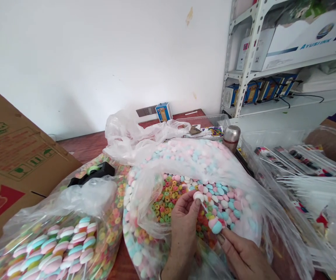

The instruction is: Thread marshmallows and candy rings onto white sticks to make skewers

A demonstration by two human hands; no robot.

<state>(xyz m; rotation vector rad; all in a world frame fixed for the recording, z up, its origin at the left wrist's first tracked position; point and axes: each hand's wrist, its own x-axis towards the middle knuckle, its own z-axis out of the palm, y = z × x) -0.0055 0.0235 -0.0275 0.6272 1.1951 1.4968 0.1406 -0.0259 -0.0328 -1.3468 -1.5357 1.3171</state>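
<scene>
Over the middle of the table, my left hand point(184, 223) pinches a white piece point(198, 197) between thumb and fingers at the upper end of a thin white stick. My right hand point(240, 252) is lower and to the right, its fingers closed at a pink and blue piece point(215, 224) with small coloured rings beside it. Beneath both hands lies a large clear bag point(185, 159) of pink, blue and white pieces. An opening in it shows many small coloured rings point(168, 198). Stacked pieces on sticks point(60, 249) lie at the lower left on a bag of rings.
A cardboard box point(19, 155) stands at the left. Behind the bags are a metal-capped bottle point(231, 138) and a small blue box point(164, 112). Clear tubs point(261, 186) with packets and white sticks stand at the right, below a metal shelf point(248, 58).
</scene>
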